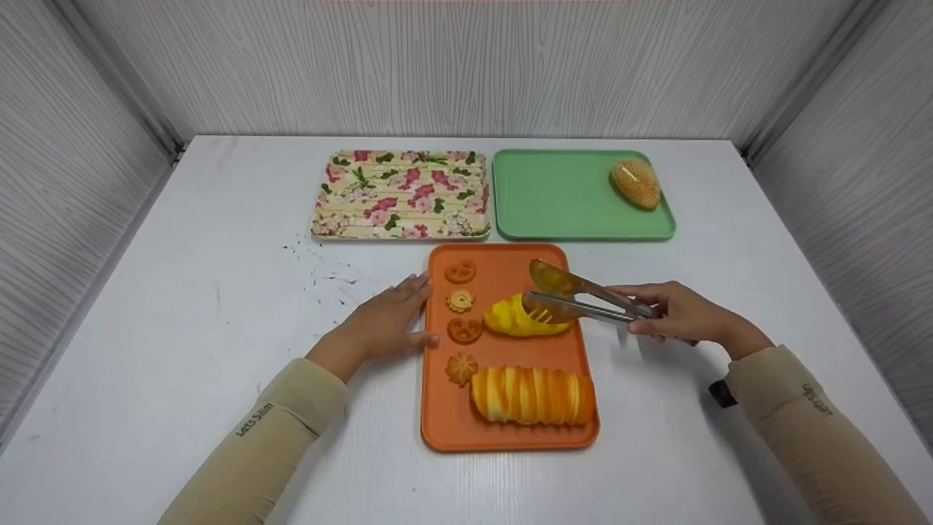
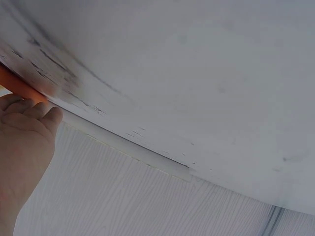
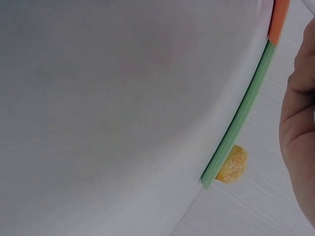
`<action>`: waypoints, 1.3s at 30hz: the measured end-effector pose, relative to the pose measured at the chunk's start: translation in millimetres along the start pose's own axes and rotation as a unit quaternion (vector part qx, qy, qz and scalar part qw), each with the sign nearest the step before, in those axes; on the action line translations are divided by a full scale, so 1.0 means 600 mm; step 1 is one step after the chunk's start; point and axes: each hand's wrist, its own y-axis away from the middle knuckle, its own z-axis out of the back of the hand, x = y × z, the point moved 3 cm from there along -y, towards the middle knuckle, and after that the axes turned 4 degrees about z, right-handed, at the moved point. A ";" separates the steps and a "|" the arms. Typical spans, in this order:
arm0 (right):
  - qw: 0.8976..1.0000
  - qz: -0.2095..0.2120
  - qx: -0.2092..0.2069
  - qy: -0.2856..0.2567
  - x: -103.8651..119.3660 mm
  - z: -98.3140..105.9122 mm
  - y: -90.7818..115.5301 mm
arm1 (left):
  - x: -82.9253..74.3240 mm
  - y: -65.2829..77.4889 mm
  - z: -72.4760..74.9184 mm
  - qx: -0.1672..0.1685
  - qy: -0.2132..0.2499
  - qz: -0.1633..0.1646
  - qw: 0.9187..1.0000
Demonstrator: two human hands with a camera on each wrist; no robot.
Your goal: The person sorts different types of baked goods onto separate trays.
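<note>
Yellow bread (image 1: 504, 319), perhaps touched: I'd gently close the tongs (image 1: 606, 312) my right hand (image 1: 685, 313) grips, outstretched left hand (image 1: 383, 324) steadying the tray (image 1: 503, 259) at nine o'clock.

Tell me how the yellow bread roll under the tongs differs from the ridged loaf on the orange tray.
The yellow bread roll is smaller and more tapered; the ridged loaf is bigger and blockier. The roll is bright yellow, while the loaf is golden orange with paler bands. The tongs overlap the roll in the head view, but are well away from the loaf. Both lie crosswise on the orange tray.
</note>
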 end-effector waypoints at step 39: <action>0.998 0.012 -0.052 0.033 0.016 0.015 -0.009 | 0.001 0.000 0.000 -0.001 0.015 0.004 1.000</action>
